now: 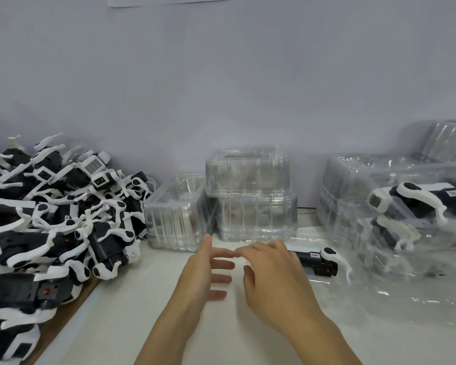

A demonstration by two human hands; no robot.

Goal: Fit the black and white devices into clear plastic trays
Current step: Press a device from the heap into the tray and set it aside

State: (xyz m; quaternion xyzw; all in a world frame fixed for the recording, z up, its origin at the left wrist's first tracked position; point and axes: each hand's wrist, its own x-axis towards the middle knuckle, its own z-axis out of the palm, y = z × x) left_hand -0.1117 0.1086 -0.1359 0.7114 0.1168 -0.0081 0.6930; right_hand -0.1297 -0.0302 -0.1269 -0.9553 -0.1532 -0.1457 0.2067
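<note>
Your left hand sits at lower centre of the frame, fingers spread and straight, holding nothing. Your right hand is just beside it, fingers loosely bent over the table, nothing in its grip; index tips of the two hands nearly meet.

One device lies flat on the table right of your right hand, black body, white arm at its right end; whether the hand touches it cannot be told.

Pile of devices fills the left side of the frame, tangled, partly on a brown board.

Stacks of trays stand at centre against the wall, with a lower stack touching them on the left.

Right side: more trays, some with a device inside, blurred by glare
</note>
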